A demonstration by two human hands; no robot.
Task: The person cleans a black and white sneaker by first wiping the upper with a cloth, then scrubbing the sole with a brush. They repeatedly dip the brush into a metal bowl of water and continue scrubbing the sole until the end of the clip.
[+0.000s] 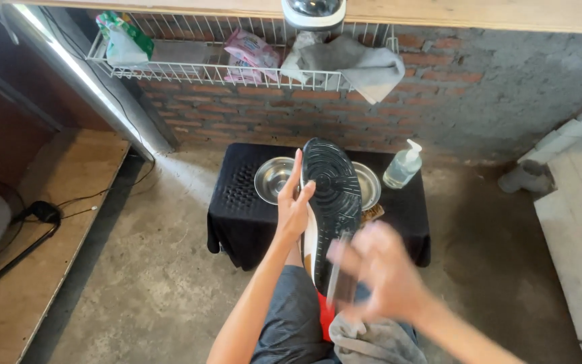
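Head view, left hand (pixel 294 205) gripping upturned shoe (pixel 330 202)

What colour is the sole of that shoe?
The sole is black with a patterned tread, seen in the head view.

A low desk (pixel 237 222) draped in black cloth stood on the concrete floor (pixel 149 269). On it sat two steel bowls (pixel 272 178) and a clear pump bottle (pixel 403 166).
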